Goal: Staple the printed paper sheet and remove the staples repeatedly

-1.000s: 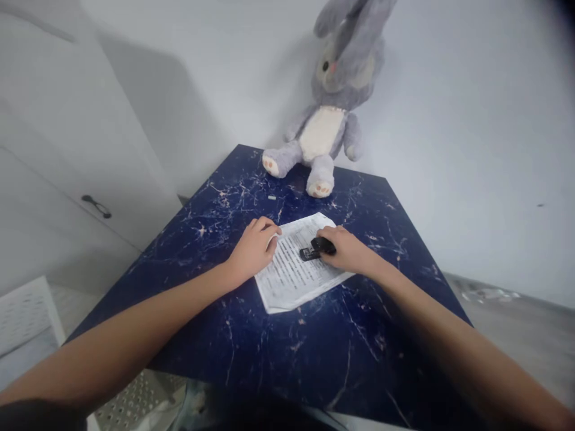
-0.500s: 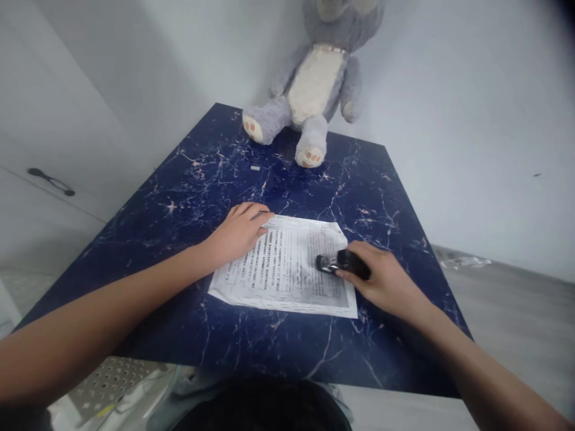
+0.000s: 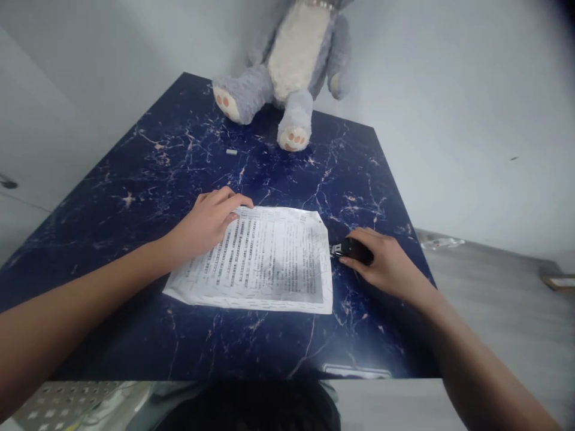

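A stack of printed sheets point(image 3: 269, 263) lies flat on the dark blue marbled table, its corners a little creased. My left hand point(image 3: 211, 218) grips the stack at its far left corner, fingers over the far edge and thumb on top of the print. In my right hand point(image 3: 381, 260) is a black stapler point(image 3: 354, 250), its metal nose pointing left. That nose is at the right edge of the sheets; whether paper sits between its jaws I cannot tell.
At the table's point(image 3: 287, 179) far end sits a large grey plush toy point(image 3: 296, 66). A small pale block point(image 3: 231, 152) lies in front of it. A white-outlined strip point(image 3: 357, 371) shows at the near edge, and clear plastic point(image 3: 442, 242) lies on the floor at right.
The stapler has moved from above the printed area to the right edge of the sheets. The view has shifted, so the table and toy appear further left and higher.
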A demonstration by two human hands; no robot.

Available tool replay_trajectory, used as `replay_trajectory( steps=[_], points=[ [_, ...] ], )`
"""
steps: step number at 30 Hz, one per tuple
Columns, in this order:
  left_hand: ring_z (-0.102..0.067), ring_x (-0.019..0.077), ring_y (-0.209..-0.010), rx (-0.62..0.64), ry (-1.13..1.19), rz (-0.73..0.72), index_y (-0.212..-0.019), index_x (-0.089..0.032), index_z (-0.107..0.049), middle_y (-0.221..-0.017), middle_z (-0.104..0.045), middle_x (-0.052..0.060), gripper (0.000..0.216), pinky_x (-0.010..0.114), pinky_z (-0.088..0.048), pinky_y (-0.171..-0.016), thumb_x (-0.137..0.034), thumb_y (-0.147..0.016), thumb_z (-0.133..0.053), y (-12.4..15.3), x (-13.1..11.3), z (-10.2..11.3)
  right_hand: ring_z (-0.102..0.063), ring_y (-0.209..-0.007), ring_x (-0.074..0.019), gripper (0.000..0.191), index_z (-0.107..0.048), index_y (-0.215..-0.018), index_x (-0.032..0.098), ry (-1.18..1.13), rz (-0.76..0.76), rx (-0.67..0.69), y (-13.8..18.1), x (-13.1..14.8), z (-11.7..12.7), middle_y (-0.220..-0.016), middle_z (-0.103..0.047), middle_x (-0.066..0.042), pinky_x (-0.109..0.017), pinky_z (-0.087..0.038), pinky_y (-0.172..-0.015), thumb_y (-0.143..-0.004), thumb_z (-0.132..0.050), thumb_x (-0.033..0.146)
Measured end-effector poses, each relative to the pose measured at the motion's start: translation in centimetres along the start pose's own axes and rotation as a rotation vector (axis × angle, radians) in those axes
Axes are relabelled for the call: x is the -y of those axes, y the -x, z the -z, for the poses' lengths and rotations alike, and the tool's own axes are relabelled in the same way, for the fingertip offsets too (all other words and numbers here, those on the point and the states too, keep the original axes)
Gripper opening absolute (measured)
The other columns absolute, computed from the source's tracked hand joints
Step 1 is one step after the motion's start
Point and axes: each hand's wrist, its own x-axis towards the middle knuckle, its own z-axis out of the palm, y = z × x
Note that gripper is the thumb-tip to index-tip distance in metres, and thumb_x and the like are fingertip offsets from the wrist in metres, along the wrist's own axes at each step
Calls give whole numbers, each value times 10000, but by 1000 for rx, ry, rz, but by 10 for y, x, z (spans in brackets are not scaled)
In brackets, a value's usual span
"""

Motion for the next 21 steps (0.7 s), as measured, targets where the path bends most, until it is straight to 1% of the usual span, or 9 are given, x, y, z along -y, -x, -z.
replay_trajectory(
  steps=[3, 6, 8, 10, 11, 13, 16, 19, 21],
  points=[
    [-556, 261, -1189, -14, -21, 18, -1284, -277, -614, -1231, -595, 63, 393, 522, -368, -1155, -123, -987, -406, 0, 0, 0, -637, -885, -245, 137, -615, -1011, 229, -25, 43, 33, -8, 6, 2, -966, -691, -61, -388, -503, -773, -918, -694, 290],
    [-558, 273, -1173, -38, -35, 26, -1266, -278, -631, -1217, -591, 72, 379, 526, -400, -1140, -140, -980, -425, 0, 0, 1, -646, -888, -237, 149, -634, -1019, 228, -68, 66, 41, -12, 12, 2, -981, -702, -53, -384, -515, -783, -915, -721, 288],
    [-545, 300, -1218, -71, -32, 7, -1262, -271, -640, -1260, -575, 86, 353, 563, -387, -1156, -169, -979, -456, 1, -4, 2, -665, -899, -227, 193, -648, -1067, 234, -110, 58, 0, -12, 17, -2, -1015, -714, -44, -375, -530, -792, -910, -745, 291],
    [-506, 339, -1310, -81, 3, -27, -1257, -263, -651, -1336, -555, 95, 322, 622, -347, -1187, -212, -976, -502, 5, -15, -1, -684, -918, -222, 274, -653, -1150, 243, -148, 52, -78, -10, 22, -7, -1058, -722, -42, -370, -549, -804, -908, -764, 308],
    [-483, 355, -1353, -54, 36, -49, -1254, -264, -656, -1368, -549, 94, 311, 649, -327, -1198, -235, -974, -525, 8, -23, -3, -689, -919, -221, 301, -654, -1183, 248, -160, 59, -118, -9, 24, -10, -1065, -726, -43, -371, -556, -809, -913, -766, 320],
    [-454, 369, -1410, 72, 124, -102, -1263, -287, -664, -1405, -557, 83, 308, 678, -317, -1209, -288, -970, -567, 17, -41, -12, -687, -899, -221, 317, -661, -1223, 254, -168, 101, -177, -6, 26, -15, -1041, -730, -46, -378, -563, -802, -932, -756, 337],
    [-457, 369, -1440, 245, 251, -154, -1287, -362, -665, -1416, -590, 58, 350, 669, -363, -1202, -410, -940, -658, 30, -64, -29, -665, -852, -214, 370, -654, -1303, 264, -175, 179, -213, -4, 28, -20, -999, -725, -49, -382, -562, -777, -949, -747, 322],
    [-424, 385, -1485, 278, 320, -148, -1304, -424, -659, -1442, -596, 31, 424, 676, -381, -1190, -518, -895, -718, 36, -72, -42, -653, -826, -206, 481, -599, -1413, 283, -168, 217, -211, -4, 30, -21, -1018, -726, -49, -383, -561, -762, -954, -742, 285],
    [-391, 397, -1512, 272, 317, -154, -1339, -450, -642, -1468, -588, 15, 449, 701, -351, -1200, -530, -902, -708, 36, -72, -48, -656, -827, -206, 527, -564, -1463, 296, -150, 220, -193, -4, 32, -20, -1049, -732, -50, -384, -563, -763, -962, -728, 271]
  ],
)
